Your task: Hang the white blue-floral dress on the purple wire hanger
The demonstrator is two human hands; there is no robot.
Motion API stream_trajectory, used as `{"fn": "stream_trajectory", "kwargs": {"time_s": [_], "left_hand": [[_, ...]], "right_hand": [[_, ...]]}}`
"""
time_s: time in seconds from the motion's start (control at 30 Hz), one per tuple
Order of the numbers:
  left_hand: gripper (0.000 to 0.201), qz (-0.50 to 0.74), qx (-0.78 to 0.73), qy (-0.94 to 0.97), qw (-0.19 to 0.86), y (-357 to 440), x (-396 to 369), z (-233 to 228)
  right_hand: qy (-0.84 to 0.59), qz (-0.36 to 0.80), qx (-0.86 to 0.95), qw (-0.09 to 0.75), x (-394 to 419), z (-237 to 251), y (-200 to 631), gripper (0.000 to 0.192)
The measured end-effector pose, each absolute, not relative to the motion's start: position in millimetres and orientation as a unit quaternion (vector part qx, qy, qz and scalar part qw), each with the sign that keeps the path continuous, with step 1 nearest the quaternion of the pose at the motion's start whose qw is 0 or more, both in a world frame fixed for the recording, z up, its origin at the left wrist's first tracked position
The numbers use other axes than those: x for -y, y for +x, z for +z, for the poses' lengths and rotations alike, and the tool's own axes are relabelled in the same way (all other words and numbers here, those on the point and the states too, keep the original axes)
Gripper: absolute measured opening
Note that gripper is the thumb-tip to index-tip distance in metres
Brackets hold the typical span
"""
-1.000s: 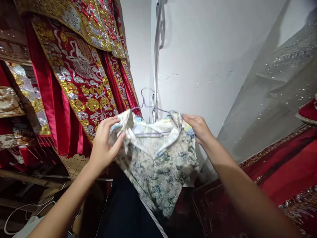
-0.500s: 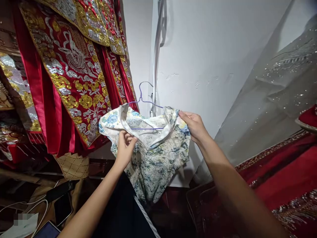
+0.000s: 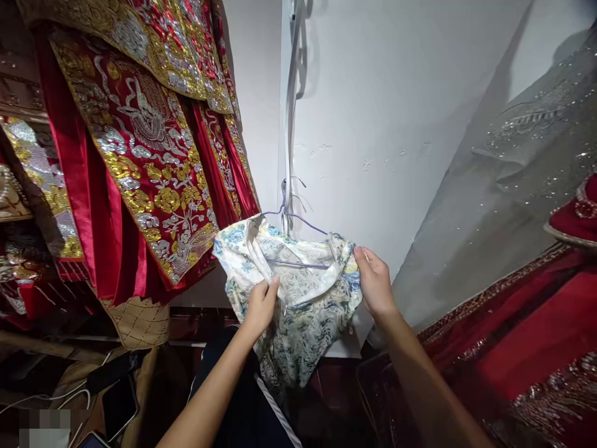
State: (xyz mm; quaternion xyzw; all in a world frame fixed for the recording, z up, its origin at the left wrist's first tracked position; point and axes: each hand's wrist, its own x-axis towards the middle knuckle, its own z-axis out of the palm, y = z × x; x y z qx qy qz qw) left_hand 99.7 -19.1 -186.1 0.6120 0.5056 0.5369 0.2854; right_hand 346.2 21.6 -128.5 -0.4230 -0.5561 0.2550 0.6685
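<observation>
While the left hand (image 3: pixel 261 306) pinches the collar front and the right hand (image 3: pixel 374 283) grips the shoulder of the patterned top (image 3: pixel 298 311), draped on a wire hanger (image 3: pixel 291 219) before the white wall (image 3: pixel 382 124) beside red embroidered robes (image 3: pixel 140 155), the cloth looks light, limp and best held at collar or shoulders.

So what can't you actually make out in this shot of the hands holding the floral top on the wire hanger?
Head view, the only one:
- Hem of the white, blue and green floral patterned top: lost in dark shadow behind the left hand.
- Purple wire hanger: ends hidden inside the fabric; hook merges with the pale strips on the wall.
- Right hand: fingertips tucked behind the shoulder seam.
- Blurred patch at the bottom left corner: unreadable.
</observation>
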Motion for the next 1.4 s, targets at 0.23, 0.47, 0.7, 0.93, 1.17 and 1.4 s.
{"fn": "stream_trajectory", "kwargs": {"time_s": [0.23, 0.47, 0.7, 0.93, 1.17, 1.4], "left_hand": [[0.042, 0.614, -0.484, 0.517, 0.348, 101.1, 72.6, -221.8], [0.036, 0.585, -0.459, 0.55, 0.381, 116.5, 123.9, -209.3], [0.037, 0.588, -0.435, 0.544, 0.412, 125.0, 134.5, -193.0], [0.021, 0.626, -0.416, 0.52, 0.405, 126.9, 130.7, -201.4], [0.011, 0.56, -0.473, 0.581, 0.355, 133.0, 113.7, -240.1], [0.015, 0.533, -0.531, 0.61, 0.249, 135.3, 107.1, -263.0]], "right_hand": [[-0.539, 0.159, 0.445, 0.697, 67.7, -220.3, 279.7, 0.035], [-0.385, 0.5, 0.586, 0.509, 87.6, -235.6, 228.5, 0.031], [-0.33, 0.537, 0.561, 0.537, 99.3, -209.0, 237.8, 0.026], [-0.382, 0.519, 0.547, 0.535, 97.1, -213.8, 245.2, 0.032], [-0.405, 0.569, 0.541, 0.469, 101.5, -230.3, 246.4, 0.032], [-0.407, 0.586, 0.532, 0.456, 60.5, -188.3, 252.6, 0.032]]}}
